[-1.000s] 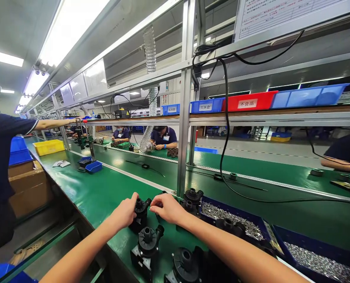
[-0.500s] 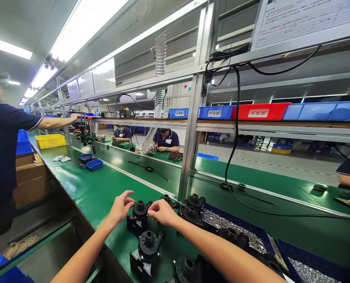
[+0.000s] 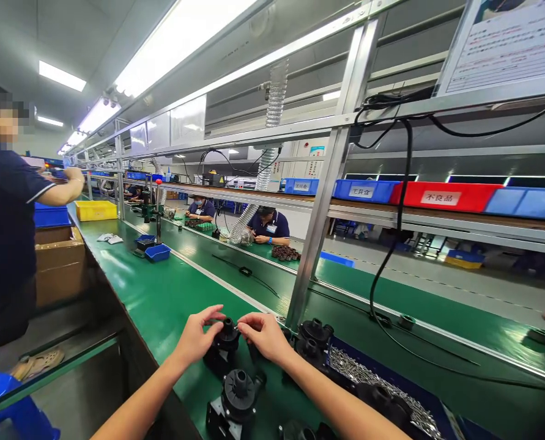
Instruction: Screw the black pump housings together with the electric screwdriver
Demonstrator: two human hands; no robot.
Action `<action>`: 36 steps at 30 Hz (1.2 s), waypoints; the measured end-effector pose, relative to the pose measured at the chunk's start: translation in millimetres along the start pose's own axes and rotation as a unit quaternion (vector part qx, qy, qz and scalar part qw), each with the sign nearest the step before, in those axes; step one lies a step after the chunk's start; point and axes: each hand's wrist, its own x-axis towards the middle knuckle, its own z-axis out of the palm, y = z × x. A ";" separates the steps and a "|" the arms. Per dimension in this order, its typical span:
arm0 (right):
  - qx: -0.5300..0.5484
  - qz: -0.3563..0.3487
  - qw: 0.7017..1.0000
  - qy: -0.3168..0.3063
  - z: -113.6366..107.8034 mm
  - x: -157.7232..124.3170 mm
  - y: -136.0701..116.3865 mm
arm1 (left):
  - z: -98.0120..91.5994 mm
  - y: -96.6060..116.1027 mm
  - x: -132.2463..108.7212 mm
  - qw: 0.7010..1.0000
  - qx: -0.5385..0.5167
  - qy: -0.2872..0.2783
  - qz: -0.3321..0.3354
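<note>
A black pump-like housing (image 3: 227, 335) with a round ribbed top and short spout stands on the green bench between my hands. At its left side is my left hand (image 3: 199, 335), fingers curved and thumb apart from them, close against the top. My right hand (image 3: 265, 335) pinches a small silvery screw at the right edge of the same housing; the fingertips partly hide it. Nearer to me stands a second black housing (image 3: 239, 394) with a metal plate at its side. More black housings (image 3: 315, 333) are beyond and under my right arm.
A dark blue bin of silvery screws (image 3: 373, 382) lies right of my right arm. An aluminium post (image 3: 315, 244) rises behind the housings. Small blue trays (image 3: 156, 252) and a yellow bin (image 3: 96, 211) stand farther left. A person (image 3: 6, 232) stands at far left; others sit across.
My left hand has come closer to the housing, and my right hand is at its right edge. The view has swung left. The standing person's arm has drawn back from the shelf.
</note>
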 end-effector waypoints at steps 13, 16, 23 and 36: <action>-0.037 -0.027 0.999 0.005 10.7 -7.4 -4.8 | 19.2 4.2 3.9 0.993 -0.103 0.040 -0.032; -0.093 0.000 0.996 -0.001 7.5 -6.7 1.0 | 10.0 -7.3 21.2 0.994 -0.075 0.076 -0.025; -0.210 0.030 0.977 0.010 7.8 -7.3 -6.0 | 3.8 -18.4 54.7 0.997 -0.065 -0.017 -0.025; -0.261 0.046 0.963 0.036 -3.0 4.0 -9.3 | -0.8 -14.5 61.9 0.996 -0.032 -0.080 -0.034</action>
